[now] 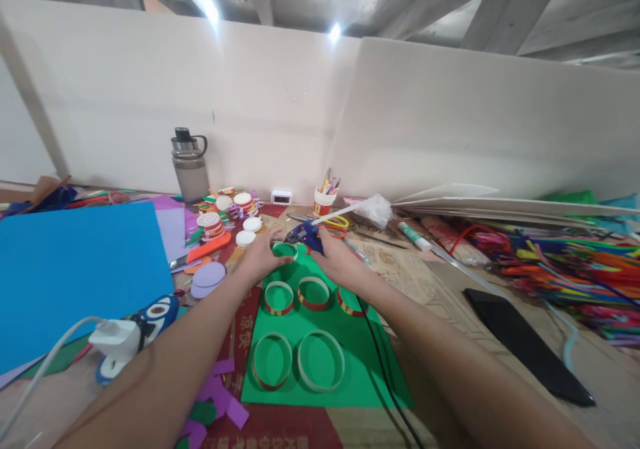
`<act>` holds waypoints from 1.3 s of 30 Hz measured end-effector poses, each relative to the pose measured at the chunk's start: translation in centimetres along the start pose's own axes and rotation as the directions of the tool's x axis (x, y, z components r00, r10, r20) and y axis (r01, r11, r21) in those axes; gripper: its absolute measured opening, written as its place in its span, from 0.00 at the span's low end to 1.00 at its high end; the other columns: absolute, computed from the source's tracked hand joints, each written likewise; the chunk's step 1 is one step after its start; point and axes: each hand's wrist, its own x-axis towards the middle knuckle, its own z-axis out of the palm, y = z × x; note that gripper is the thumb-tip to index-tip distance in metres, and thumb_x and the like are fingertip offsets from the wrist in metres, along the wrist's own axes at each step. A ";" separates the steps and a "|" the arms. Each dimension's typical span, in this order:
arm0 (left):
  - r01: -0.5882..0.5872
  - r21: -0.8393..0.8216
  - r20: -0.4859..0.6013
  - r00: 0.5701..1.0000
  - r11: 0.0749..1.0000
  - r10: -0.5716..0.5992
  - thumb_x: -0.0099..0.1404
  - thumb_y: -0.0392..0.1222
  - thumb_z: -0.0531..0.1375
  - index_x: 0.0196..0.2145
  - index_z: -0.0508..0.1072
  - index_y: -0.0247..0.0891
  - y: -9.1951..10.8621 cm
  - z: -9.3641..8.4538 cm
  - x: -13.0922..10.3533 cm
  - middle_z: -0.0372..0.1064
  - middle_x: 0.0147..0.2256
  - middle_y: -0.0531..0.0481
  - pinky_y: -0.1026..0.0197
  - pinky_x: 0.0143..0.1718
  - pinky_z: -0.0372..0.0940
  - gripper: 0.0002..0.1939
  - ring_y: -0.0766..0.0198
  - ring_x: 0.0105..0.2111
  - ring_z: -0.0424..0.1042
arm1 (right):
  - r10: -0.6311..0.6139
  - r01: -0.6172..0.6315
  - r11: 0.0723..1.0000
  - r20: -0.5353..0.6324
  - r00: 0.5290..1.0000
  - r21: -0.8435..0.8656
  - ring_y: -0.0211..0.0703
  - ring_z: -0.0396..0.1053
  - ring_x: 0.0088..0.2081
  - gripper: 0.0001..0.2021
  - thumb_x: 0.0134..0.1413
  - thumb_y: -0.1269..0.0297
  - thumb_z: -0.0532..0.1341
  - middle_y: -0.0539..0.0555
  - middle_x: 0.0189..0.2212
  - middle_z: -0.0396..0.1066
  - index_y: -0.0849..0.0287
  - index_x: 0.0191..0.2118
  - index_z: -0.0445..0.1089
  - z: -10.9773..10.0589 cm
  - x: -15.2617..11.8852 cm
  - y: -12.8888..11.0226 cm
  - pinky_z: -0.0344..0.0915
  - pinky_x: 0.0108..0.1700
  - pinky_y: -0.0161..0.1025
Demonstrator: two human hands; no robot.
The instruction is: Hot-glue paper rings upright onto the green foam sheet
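My right hand (333,252) is wrapped round a dark blue glue gun (311,236) with a white glue stick in its back and a black cord trailing down. The gun's nozzle points left, over a paper ring (285,252) at the far end of a green sheet (363,376). My left hand (265,256) has its fingers closed at that ring's left side. Nearer to me, other rings stand on the sheet, among them a small one (279,298), a middle one (313,294) and a large pale one (321,361).
At the left lie a blue sheet (75,269), a white plug (115,339) and an orange cutter (210,246). A bottle (190,169) and pen cup (324,201) stand by the wall. Right are a black phone (525,342) and coloured pipe cleaners (590,269).
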 end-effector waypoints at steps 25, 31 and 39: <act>0.065 -0.078 0.002 0.998 0.995 -0.065 0.43 0.45 0.75 0.59 0.68 0.42 0.2 0.3 0.2 0.76 0.50 0.43 0.49 0.54 0.67 0.44 0.48 0.51 0.74 | -0.014 0.019 0.990 0.038 0.999 -0.141 0.52 0.71 0.51 0.19 0.62 0.66 0.54 0.65 0.53 0.71 0.61 0.58 0.60 2.4 0.5 0.9 0.64 0.50 0.42; 0.052 -0.102 -0.010 0.999 0.993 -0.053 0.42 0.43 0.75 0.57 0.69 0.41 0.1 0.3 0.2 0.76 0.50 0.43 0.48 0.55 0.66 0.43 0.48 0.52 0.73 | -0.030 0.034 0.991 0.034 0.999 -0.126 0.52 0.71 0.52 0.20 0.62 0.68 0.54 0.65 0.54 0.70 0.60 0.58 0.59 2.6 0.6 1.2 0.65 0.50 0.43; 0.083 -0.095 -0.013 0.996 0.992 -0.084 0.41 0.43 0.75 0.56 0.70 0.43 0.1 0.4 0.4 0.76 0.50 0.44 0.48 0.56 0.65 0.43 0.48 0.54 0.72 | -0.044 0.048 0.993 0.038 0.998 -0.107 0.52 0.68 0.56 0.21 0.62 0.68 0.54 0.65 0.56 0.69 0.61 0.60 0.58 2.7 0.6 1.0 0.64 0.52 0.43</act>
